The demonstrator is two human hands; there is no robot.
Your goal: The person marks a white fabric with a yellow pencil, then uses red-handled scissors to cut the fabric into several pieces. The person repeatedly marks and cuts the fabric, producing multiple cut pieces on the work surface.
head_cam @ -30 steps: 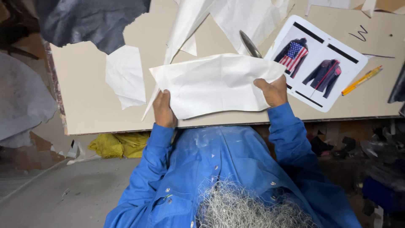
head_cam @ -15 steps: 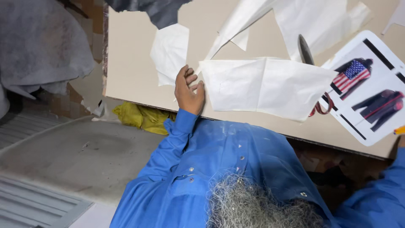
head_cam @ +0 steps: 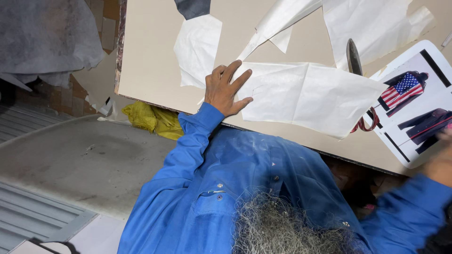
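My left hand (head_cam: 226, 89) lies flat with its fingers spread on the left end of a creased white paper pattern piece (head_cam: 310, 96). The paper rests on the beige table board (head_cam: 150, 61). Scissors (head_cam: 353, 57) with red handles lie partly under the paper's right edge. My right hand (head_cam: 441, 162) is a blur at the right edge of the view. It is beside a printed sheet (head_cam: 414, 101) that shows two jackets, and its fingers cannot be made out. My blue sleeves and shirt fill the lower part of the view.
More white paper pieces (head_cam: 197, 47) and a dark cloth scrap (head_cam: 193, 7) lie further back on the board. A yellow bag (head_cam: 150, 120) sits under the table edge. Grey fabric (head_cam: 47, 37) hangs at the far left above a concrete floor (head_cam: 70, 160).
Both hands held the paper piece up a second ago. It now lies flat under my left hand, and my right hand has let go and moved off to the right.
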